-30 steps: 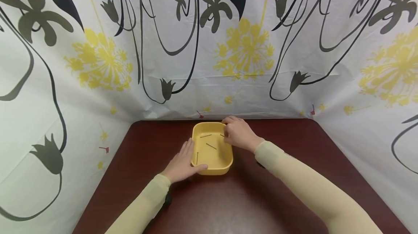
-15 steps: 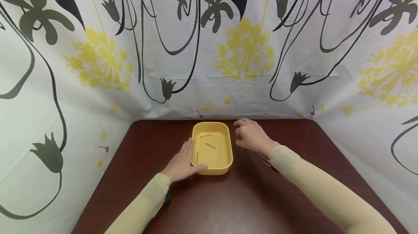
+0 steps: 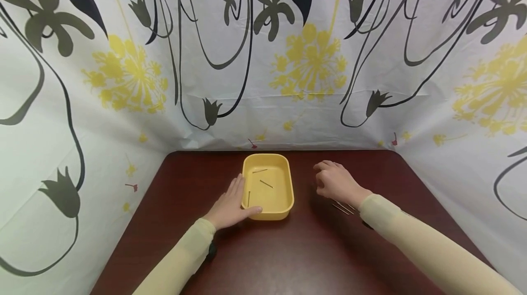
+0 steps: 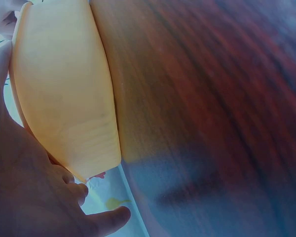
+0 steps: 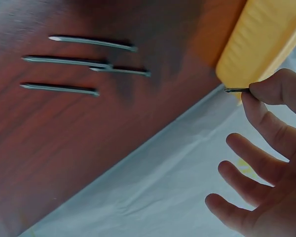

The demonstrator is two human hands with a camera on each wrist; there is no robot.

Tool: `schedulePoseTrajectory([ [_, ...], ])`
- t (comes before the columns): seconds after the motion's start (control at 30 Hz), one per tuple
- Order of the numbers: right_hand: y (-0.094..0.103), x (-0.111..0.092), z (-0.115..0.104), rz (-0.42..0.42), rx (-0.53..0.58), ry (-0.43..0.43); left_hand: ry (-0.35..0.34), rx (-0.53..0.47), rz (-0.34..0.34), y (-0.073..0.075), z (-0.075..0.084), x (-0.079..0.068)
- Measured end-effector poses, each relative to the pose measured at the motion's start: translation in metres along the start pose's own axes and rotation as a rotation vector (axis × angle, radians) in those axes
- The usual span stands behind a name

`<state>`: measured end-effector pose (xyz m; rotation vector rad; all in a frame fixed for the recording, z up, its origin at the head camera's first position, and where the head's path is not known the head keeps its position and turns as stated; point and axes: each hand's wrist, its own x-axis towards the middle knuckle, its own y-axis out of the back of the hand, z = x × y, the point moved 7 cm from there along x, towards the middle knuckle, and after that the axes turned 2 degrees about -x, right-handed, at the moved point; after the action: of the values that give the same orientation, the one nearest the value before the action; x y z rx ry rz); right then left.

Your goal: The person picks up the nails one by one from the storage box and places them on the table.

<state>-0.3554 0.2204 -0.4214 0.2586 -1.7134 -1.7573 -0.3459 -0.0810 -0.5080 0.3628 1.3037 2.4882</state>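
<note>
A yellow plastic tray (image 3: 280, 201) stands on the table with three nails lying in it, one of them a nail (image 3: 266, 184) near the middle. My left hand (image 3: 230, 206) rests along its left side, fingers straight, thumb over the near rim. In the left wrist view the tray's outer wall (image 4: 66, 89) lies beside that hand. To the right of the tray, my right hand (image 3: 337, 183) pinches a nail (image 5: 236, 90) between thumb and index finger, held above the table. Several more nails (image 5: 66, 61) lie roughly parallel on the tabletop under the right hand.
The dark red-brown table (image 3: 263, 258) ends at a back edge just behind the tray. A white patterned sheet (image 3: 263, 80) hangs behind it and along both sides.
My right hand has lifted a nail out of the tray and carried it rightward, above the nails on the table. My left hand and the tray have stayed in place.
</note>
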Motion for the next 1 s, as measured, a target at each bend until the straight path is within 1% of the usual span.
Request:
schedulePoseTrajectory([
  [0.13, -0.007, -0.01, 0.006, -0.012, -0.012, -0.002, 0.012, -0.007, -0.006, -0.001, -0.001, 0.0],
  [0.27, -0.014, -0.018, 0.012, -0.025, -0.008, -0.019, 0.005, -0.002, 0.004, -0.002, -0.002, 0.001],
  [0.4, -0.021, -0.026, 0.016, -0.056, -0.003, -0.036, -0.002, 0.0, 0.005, -0.002, -0.003, 0.002],
  [0.53, -0.027, -0.034, 0.018, -0.089, 0.005, -0.05, 0.0, -0.001, -0.001, -0.003, -0.004, 0.003],
  [0.7, -0.035, -0.041, 0.016, -0.133, 0.042, -0.073, 0.006, 0.0, 0.007, -0.003, -0.006, 0.004],
  [0.87, -0.049, -0.05, 0.017, -0.172, 0.031, -0.099, 0.01, -0.003, 0.008, -0.004, -0.007, 0.005],
  [1.0, -0.055, -0.055, 0.016, -0.153, 0.017, -0.099, 0.006, -0.004, 0.005, -0.005, -0.007, 0.005],
])
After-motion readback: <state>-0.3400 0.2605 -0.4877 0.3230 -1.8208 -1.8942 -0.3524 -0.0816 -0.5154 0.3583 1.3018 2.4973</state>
